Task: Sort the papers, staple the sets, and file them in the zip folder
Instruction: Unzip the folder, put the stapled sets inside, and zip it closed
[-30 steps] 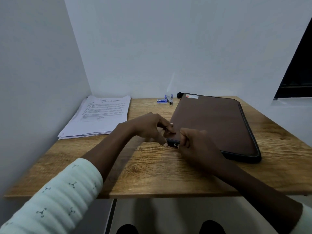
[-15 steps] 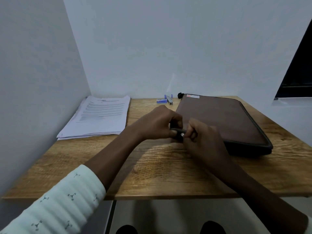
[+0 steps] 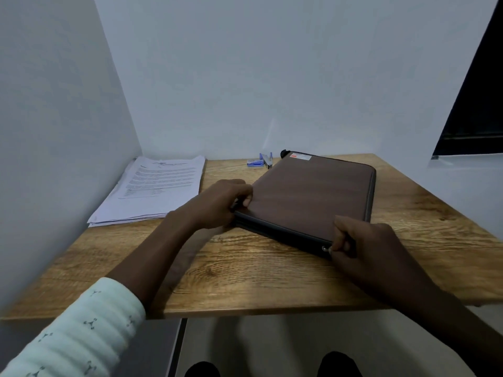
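Risk noted: the zip pull (image 3: 325, 248) sits close to the near right corner of the zip folder (image 3: 313, 191), and the slider may well bind on the bend there. A hard tug would then drag or swing the whole folder across the table (image 3: 245, 281), since only one corner is restrained. Second risk: such a swing could push the folder's far end into the small blue staple box (image 3: 255, 163) and stapler (image 3: 268, 160) lying just beside it at 12 o'clock. Left hand (image 3: 220, 205) grips the folder's near left corner, fingers curled, thumb on the top face. Right hand (image 3: 362, 246) is closed in a pinch on the pull. The folder lies flat at about 1 o'clock from table centre, skewed. It is brown, padded, dark-edged, with a small label at its far corner. Whether the zip track is parted cannot be told. The papers (image 3: 160, 186) lie stacked at 10 o'clock, well apart, not yet filed.
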The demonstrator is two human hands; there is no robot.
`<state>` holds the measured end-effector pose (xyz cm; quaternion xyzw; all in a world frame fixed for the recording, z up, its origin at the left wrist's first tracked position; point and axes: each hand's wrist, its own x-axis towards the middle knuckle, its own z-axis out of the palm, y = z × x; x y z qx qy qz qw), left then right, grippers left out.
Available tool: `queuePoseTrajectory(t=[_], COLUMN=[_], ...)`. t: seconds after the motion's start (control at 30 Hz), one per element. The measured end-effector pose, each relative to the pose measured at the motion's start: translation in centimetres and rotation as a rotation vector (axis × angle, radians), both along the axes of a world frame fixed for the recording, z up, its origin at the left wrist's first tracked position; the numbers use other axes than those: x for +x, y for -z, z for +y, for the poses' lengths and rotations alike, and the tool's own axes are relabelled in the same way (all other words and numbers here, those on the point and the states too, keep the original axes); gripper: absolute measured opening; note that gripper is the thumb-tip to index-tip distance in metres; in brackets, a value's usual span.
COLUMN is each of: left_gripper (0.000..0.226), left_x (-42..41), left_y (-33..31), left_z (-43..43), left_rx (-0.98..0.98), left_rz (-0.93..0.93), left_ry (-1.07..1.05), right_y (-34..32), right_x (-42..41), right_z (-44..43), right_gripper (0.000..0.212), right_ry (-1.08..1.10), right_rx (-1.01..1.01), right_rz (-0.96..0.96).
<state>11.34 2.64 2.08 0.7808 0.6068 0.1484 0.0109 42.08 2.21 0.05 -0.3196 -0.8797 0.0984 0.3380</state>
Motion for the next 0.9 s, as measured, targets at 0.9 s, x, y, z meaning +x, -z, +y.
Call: queuePoseTrajectory(t=[0.9], left_gripper=[0.025], left_x=[14.5], left_y=[-2.7], left_z=[-0.7], left_rx=[-0.026], left_rz=[0.31], left_ry=[0.306], right_y=[-2.4], right_x=[5.5], right_z=[7.0], right_gripper=[0.023], right_ry=[0.067], right_rx=[-0.287], right_rz=[-0.214])
